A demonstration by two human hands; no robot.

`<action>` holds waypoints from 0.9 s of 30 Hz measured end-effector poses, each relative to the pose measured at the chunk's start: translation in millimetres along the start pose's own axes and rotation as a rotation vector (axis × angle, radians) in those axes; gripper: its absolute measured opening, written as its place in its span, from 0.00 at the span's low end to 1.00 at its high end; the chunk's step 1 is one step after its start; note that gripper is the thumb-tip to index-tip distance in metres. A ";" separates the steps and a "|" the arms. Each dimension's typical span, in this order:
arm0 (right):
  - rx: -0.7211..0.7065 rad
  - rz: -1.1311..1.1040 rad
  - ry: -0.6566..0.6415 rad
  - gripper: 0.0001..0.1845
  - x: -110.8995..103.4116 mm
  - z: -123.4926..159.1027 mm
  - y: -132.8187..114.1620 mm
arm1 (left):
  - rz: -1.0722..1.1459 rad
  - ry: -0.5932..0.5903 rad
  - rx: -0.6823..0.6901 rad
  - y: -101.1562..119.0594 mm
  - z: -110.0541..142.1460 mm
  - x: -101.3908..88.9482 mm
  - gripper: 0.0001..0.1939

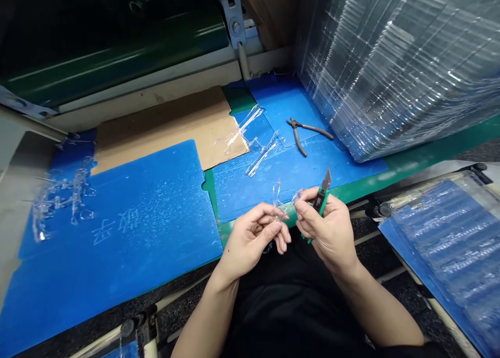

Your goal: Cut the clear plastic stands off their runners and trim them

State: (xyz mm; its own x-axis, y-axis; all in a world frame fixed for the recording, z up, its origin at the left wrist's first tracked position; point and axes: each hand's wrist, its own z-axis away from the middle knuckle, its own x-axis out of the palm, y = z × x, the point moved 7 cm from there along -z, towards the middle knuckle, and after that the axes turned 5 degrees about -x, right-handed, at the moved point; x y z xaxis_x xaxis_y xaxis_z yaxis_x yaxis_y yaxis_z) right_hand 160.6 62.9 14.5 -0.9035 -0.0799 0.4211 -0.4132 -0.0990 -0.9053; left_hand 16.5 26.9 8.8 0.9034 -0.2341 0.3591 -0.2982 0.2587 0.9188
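My left hand (258, 230) pinches a small clear plastic piece (278, 204) over the front edge of the bench. Close beside it, my right hand (326, 220) is closed around a green and black utility knife (321, 196), its blade pointing up and away from me. Thumb and forefinger of the right hand also meet at the clear piece's right end. How many parts the clear plastic has between the hands, I cannot make out. Beyond the hands lie more clear plastic pieces (262, 157) and a pair of nippers (297, 126) with its handles spread.
Clear plastic frames (74, 191) lie on the blue sheet (164, 207) at left, near a cardboard piece (164, 121). A tall stack of clear trays (390, 71) stands at back right. A green conveyor roller (128, 56) spans the back. More trays (449, 248) sit low at right.
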 end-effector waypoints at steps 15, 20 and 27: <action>0.011 0.195 -0.341 0.11 53.7 19.4 -11.9 | 0.131 -0.135 0.047 -0.2 33.6 -15.2 0.11; -0.246 0.689 -0.442 0.03 50.5 22.1 -31.1 | -0.607 0.147 0.355 46.6 54.1 -30.7 0.04; -0.573 1.183 -0.545 0.14 42.8 40.8 -49.3 | -1.138 0.254 0.639 78.1 74.5 -27.4 0.08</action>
State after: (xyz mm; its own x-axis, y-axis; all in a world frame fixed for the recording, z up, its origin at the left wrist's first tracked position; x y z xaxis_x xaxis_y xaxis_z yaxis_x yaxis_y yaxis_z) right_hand 146.9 23.9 79.5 -0.6413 -0.2097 -0.7381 0.4351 0.6929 -0.5749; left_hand -54.4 -16.3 82.9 0.7549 0.1734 -0.6325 0.6293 -0.4630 0.6242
